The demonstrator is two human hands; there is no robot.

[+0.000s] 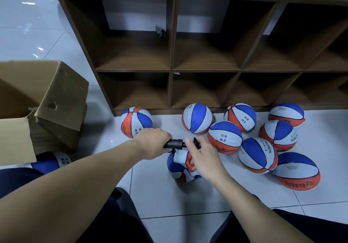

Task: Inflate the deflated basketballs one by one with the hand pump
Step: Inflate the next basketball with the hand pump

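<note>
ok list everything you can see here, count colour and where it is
round basketballs: eight, blue, white and orange, on the floor in front of the shelf, one at the left, seven clustered at the right
deflated basketball: one, same colours, crumpled on the floor under the hands
hand pump: one, black, held over the deflated basketball
another basketball: one, blue and white, partly hidden below the box
cardboard box: one, brown, open, at the left
shelf: one, dark brown wood, open compartments, at the top
floor: pale tiles
left hand: grips the pump's left end
right hand: fingers curled at the pump's right end, over the deflated ball
legs: dark trousers, along the bottom edge
</note>
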